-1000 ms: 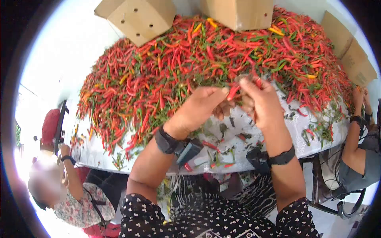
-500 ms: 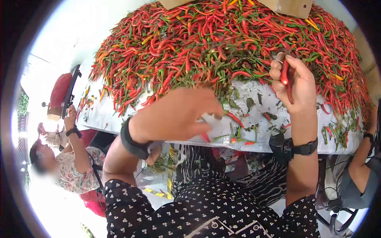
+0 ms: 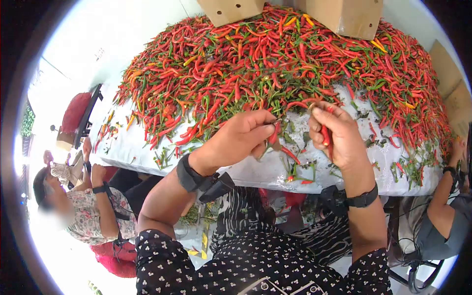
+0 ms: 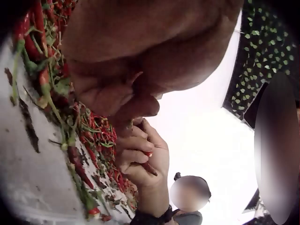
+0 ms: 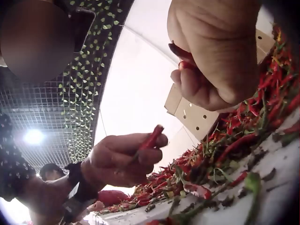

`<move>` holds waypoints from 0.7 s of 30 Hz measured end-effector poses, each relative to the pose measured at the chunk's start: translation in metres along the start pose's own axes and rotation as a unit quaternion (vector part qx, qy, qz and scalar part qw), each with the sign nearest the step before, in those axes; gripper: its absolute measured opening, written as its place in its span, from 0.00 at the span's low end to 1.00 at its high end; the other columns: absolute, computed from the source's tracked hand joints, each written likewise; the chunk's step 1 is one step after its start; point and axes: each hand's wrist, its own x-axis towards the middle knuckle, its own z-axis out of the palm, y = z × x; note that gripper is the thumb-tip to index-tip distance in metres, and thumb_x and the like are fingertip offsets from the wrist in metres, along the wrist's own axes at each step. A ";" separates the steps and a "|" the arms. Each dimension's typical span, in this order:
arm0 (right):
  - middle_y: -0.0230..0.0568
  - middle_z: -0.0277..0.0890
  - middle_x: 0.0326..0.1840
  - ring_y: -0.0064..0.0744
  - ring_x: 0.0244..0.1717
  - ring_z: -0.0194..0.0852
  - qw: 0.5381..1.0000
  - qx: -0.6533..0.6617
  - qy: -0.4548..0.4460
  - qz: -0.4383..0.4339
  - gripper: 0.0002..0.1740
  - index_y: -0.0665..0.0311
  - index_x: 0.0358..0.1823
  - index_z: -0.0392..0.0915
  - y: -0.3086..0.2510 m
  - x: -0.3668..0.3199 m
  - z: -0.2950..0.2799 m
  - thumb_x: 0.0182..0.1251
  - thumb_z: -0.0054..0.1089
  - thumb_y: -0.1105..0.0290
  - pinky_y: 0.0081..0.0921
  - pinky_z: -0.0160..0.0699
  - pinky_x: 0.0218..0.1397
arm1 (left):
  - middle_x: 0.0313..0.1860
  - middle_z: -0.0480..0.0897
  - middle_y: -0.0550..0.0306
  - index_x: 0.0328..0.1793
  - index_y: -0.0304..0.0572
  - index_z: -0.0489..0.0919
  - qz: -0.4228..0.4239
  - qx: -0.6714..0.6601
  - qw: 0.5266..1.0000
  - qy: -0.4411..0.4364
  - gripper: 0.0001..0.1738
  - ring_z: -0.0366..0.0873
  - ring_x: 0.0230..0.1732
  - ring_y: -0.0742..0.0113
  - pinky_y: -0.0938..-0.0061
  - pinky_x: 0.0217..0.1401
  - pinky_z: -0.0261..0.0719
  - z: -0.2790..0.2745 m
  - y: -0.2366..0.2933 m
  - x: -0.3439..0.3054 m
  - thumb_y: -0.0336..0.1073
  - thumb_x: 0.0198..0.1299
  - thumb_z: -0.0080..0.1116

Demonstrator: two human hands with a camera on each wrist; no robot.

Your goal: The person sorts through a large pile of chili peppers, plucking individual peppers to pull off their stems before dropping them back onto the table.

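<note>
My left hand [image 3: 233,140] pinches a red chili pepper [image 3: 274,133] between thumb and fingers, over the near part of the table [image 3: 236,169]. In the right wrist view that chili [image 5: 151,139] points up out of the fingertips. Close by on the right, my right hand [image 3: 341,135] has its fingers curled round another red chili [image 3: 325,133], with a slim dark red piece [image 5: 180,51] beside it. A small brownish tip shows at the right thumb; I cannot tell what it is. Both hands are raised, their fingertips apart and facing each other.
A broad heap of red chilies [image 3: 236,64] with green stems covers the table's back. Cardboard boxes [image 3: 344,17] stand behind it. Loose stems and leaf scraps [image 3: 300,169] lie near the front edge. People sit at left [image 3: 93,211] and right [image 3: 450,211].
Half a second ago my left hand was blurred, lower and nearer the edge; now it is up by the right hand with a chili. The right hand has moved left and down in view.
</note>
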 end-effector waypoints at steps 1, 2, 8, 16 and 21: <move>0.29 0.66 0.20 0.18 0.14 0.61 1.000 -0.005 -0.001 -0.001 0.07 0.63 0.34 0.70 0.001 0.000 -0.002 0.62 0.54 0.68 0.15 0.56 0.14 | 0.30 0.77 0.63 0.45 0.36 0.71 0.004 0.002 1.000 -0.004 0.10 0.66 0.21 0.83 0.86 0.23 0.63 0.001 0.000 0.004 0.34 0.66 0.42; 0.29 0.65 0.19 0.18 0.14 0.61 1.000 -0.021 -0.020 -0.004 0.07 0.63 0.33 0.70 0.000 -0.001 -0.002 0.61 0.54 0.68 0.15 0.56 0.14 | 0.31 0.76 0.64 0.45 0.36 0.71 0.022 -0.017 1.000 0.005 0.10 0.66 0.22 0.83 0.86 0.23 0.63 0.003 -0.001 0.009 0.34 0.66 0.42; 0.25 0.65 0.18 0.13 0.15 0.58 0.993 -0.113 -0.012 -0.022 0.14 0.70 0.43 0.73 -0.003 -0.005 0.005 0.54 0.60 0.74 0.14 0.54 0.15 | 0.36 0.77 0.62 0.58 0.38 0.64 0.105 -0.079 0.990 0.049 0.22 0.71 0.33 0.82 0.85 0.33 0.69 0.024 0.005 0.027 0.23 0.57 0.51; 0.24 0.66 0.18 0.12 0.17 0.59 0.969 -0.233 0.007 -0.078 0.15 0.70 0.41 0.73 -0.001 0.000 0.007 0.53 0.62 0.72 0.14 0.56 0.17 | 0.40 0.78 0.58 0.60 0.36 0.61 0.139 0.101 0.981 0.087 0.28 0.74 0.40 0.78 0.81 0.40 0.72 0.032 0.011 0.033 0.21 0.52 0.55; 0.24 0.65 0.17 0.11 0.14 0.56 0.984 -0.129 0.055 -0.110 0.09 0.67 0.37 0.72 -0.001 0.000 0.007 0.58 0.58 0.71 0.14 0.53 0.16 | 0.33 0.77 0.63 0.45 0.32 0.75 0.034 0.171 0.982 0.073 0.13 0.70 0.34 0.82 0.83 0.35 0.70 0.026 0.015 0.034 0.29 0.55 0.57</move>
